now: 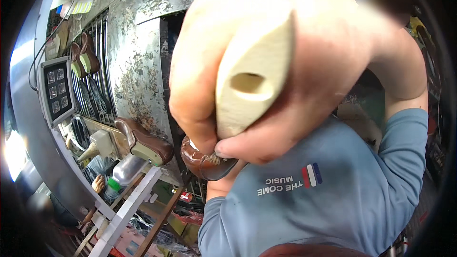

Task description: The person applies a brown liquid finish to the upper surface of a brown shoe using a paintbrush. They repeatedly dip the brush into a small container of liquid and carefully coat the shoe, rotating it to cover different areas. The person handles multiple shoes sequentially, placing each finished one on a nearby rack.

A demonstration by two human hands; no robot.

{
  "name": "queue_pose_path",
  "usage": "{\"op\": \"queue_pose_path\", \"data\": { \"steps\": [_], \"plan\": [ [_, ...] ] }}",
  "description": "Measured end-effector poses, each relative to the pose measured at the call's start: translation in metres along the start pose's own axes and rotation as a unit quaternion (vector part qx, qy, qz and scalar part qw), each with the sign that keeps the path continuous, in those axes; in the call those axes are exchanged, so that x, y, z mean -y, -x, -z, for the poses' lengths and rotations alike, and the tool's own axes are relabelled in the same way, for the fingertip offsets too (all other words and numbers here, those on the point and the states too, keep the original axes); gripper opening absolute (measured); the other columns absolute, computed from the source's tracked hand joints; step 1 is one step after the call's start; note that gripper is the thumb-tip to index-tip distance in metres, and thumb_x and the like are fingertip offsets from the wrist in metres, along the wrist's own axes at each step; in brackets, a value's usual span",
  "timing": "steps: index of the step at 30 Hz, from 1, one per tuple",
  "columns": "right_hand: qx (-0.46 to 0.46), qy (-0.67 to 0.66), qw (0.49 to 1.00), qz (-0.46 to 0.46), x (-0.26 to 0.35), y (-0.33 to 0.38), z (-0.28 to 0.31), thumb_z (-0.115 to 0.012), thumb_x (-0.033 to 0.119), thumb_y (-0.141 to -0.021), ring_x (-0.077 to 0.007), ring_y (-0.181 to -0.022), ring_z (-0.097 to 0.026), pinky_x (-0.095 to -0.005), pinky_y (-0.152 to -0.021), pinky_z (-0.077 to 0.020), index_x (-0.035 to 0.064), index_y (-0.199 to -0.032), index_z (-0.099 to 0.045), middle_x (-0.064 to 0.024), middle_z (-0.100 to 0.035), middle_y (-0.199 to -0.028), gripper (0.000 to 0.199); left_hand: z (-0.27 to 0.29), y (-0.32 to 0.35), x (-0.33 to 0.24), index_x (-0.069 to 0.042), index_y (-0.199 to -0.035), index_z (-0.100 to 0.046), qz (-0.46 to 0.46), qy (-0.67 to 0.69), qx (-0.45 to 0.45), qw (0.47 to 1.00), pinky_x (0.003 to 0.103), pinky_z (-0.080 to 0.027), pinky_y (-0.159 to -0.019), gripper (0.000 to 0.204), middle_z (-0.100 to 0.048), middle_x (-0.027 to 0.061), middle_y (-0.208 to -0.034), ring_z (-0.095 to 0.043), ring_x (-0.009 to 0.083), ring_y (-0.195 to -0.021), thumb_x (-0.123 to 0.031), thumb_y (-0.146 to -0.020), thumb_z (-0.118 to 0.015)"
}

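In the head view, one hand [285, 66] fills the middle, very close to the camera. Which hand it is I cannot tell for sure; by the forearm going to 3 o'clock and into the blue sleeve [404, 147], it seems to be the right hand. Its fingers [190, 90] are clamped around a pale cream wooden brush handle with an oval hole [252, 81]. At the lower end of the handle, short brownish bristles [216, 159] touch a glossy reddish-brown leather shoe [202, 162], which lies at 6 o'clock of the hand, partly hidden under it. A second forearm [223, 185] comes up behind the shoe; its hand is hidden, so I cannot tell its grip.

At 9 o'clock, another brown shoe with a pale sole [145, 145] rests on the worn metal surface [138, 66]. Farther at 10 o'clock is a grey panel with square buttons [57, 90].
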State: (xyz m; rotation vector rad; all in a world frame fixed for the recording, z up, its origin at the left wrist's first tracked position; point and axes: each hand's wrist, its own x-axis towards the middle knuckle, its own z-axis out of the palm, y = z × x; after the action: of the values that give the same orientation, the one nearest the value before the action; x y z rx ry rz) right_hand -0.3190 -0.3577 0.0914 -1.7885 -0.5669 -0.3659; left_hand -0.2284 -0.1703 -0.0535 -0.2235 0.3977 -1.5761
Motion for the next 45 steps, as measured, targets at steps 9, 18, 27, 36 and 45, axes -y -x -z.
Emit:
{"op": "queue_pose_path", "data": {
  "steps": [9,18,27,36,45],
  "plan": [
    [0.035,-0.006,0.999,0.022,-0.008,-0.008,0.000,-0.078,0.012,-0.082,-0.0272,-0.069,-0.068,-0.0359,-0.061,-0.0533,-0.0016,-0.090,-0.073,-0.0138,-0.069,-0.079,0.016,0.010,-0.007,0.006,-0.002,-0.150,-0.034,0.057,0.024,0.020,0.998,0.036,-0.047,-0.069,0.064,-0.063,0.0184,-0.109,-0.059,0.0227,-0.080,-0.037,-0.100,-0.053],
    [0.043,0.004,0.999,0.019,-0.012,-0.002,0.008,-0.078,0.013,-0.083,-0.0274,-0.072,-0.069,-0.0362,-0.065,-0.0544,-0.0026,-0.091,-0.074,-0.0146,-0.070,-0.082,0.018,0.026,-0.003,0.016,-0.001,-0.150,-0.032,0.143,0.058,0.035,0.987,0.032,-0.048,-0.057,0.065,-0.065,0.0192,-0.099,-0.059,0.0206,-0.066,-0.034,-0.099,-0.055],
    [0.035,0.013,0.999,0.028,-0.021,0.007,0.026,-0.079,0.014,-0.083,-0.0275,-0.075,-0.070,-0.0366,-0.068,-0.0555,-0.0036,-0.093,-0.074,-0.0155,-0.072,-0.084,0.020,0.038,0.018,0.025,-0.001,-0.150,-0.030,0.213,0.062,0.046,0.974,0.029,-0.048,-0.046,0.066,-0.068,0.0201,-0.090,-0.060,0.0185,-0.053,-0.032,-0.099,-0.056],
    [-0.170,0.000,0.983,-0.072,-0.011,0.062,0.065,-0.077,0.017,-0.080,-0.0251,-0.084,-0.068,-0.0344,-0.075,-0.0536,-0.0044,-0.097,-0.074,-0.0186,-0.071,-0.093,0.028,-0.061,0.056,-0.034,-0.010,-0.157,-0.031,-0.077,-0.378,-0.162,0.908,0.047,-0.041,-0.101,0.082,-0.055,0.0151,-0.139,-0.054,0.0306,-0.119,-0.051,-0.094,-0.064],
    [-0.282,-0.031,0.944,-0.167,-0.010,0.119,0.070,-0.075,0.024,-0.084,-0.0174,-0.082,-0.065,-0.0286,-0.071,-0.0510,-0.0019,-0.101,-0.073,-0.0140,-0.069,-0.095,0.031,-0.200,0.045,-0.153,0.003,-0.126,-0.059,-0.127,-0.806,-0.415,0.403,0.036,-0.054,-0.091,0.067,-0.069,0.0137,-0.112,-0.068,0.0240,-0.099,-0.034,-0.078,-0.087]
  ]
}}
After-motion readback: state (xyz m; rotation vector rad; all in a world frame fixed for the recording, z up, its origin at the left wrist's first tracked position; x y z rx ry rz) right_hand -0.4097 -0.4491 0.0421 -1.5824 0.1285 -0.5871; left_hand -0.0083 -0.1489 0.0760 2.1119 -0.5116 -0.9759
